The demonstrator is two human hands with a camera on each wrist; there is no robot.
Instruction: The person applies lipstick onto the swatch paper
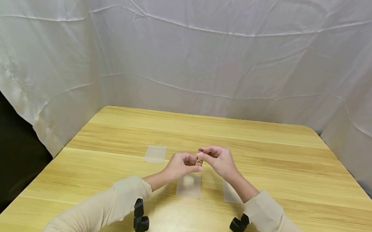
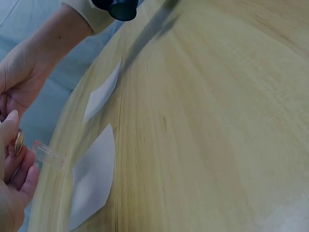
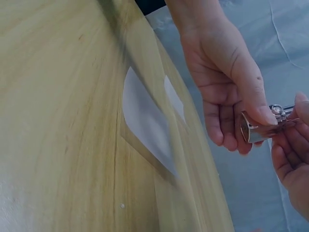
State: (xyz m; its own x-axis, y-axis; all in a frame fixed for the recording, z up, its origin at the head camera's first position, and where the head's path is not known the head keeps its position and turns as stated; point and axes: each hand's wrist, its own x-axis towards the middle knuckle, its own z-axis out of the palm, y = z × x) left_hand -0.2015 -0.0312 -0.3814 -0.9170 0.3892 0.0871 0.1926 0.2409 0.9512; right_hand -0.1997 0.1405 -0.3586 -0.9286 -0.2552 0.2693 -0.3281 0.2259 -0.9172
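Both hands hold one small shiny piece [image 1: 199, 160] over the middle of the table, fingertips close together. It looks gold in the head view, with a dark reddish oval at its top end, and silvery with a see-through part [image 3: 258, 134] in the right wrist view. My left hand [image 1: 184, 165] grips it from the left, the thumb pressed along its side. The right hand [image 1: 217, 160] pinches its upper end between thumb and fingers. In the left wrist view a gold oval rim [image 2: 19, 142] shows between the fingers, beside a clear strip [image 2: 48, 153] with reddish marks. Fingers hide its exact kind.
Pale thin squares lie on the wooden table [image 1: 108, 182]: one at left [image 1: 155, 153], one below the hands [image 1: 189, 188], one partly under the right forearm [image 1: 230, 194]. Each wrist carries a black camera [image 1: 141, 221]. Pale cloth [image 1: 207, 61] hangs behind.
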